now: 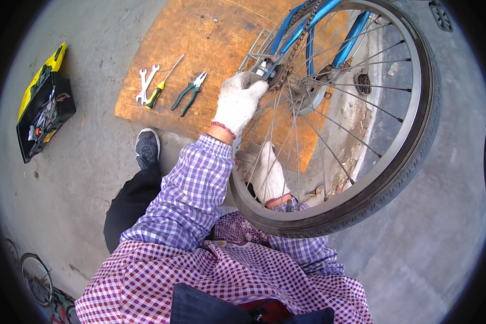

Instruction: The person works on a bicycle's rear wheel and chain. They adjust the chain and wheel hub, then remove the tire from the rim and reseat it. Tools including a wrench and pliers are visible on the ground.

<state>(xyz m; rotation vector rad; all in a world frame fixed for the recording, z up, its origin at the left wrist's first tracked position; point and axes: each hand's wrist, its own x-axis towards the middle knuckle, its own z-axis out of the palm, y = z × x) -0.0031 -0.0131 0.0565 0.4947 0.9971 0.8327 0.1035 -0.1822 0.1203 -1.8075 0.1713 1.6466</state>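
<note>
A blue bicycle frame (344,42) with a chain (291,58) and a spoked wheel (406,152) fills the right and upper middle. My left hand (242,99), in a white glove, has its fingers curled at metal fittings beside the chain, left of the hub (314,98); what it grips is hidden. My right hand (267,170), also gloved, is lower down behind the spokes near the rim, fingers bent and partly hidden. Left of my hands, two wrenches (144,85), a screwdriver (155,95) and pliers (183,97) lie on a wooden board (167,48).
An open black-and-yellow toolbox (44,110) with tools stands on the concrete floor (70,194) at left. Small metal parts (208,27) lie on the board. Other bicycle wheels (35,270) show at the lower left. My shoe (147,148) is below the board. A dark coiled item (363,83) lies behind the spokes.
</note>
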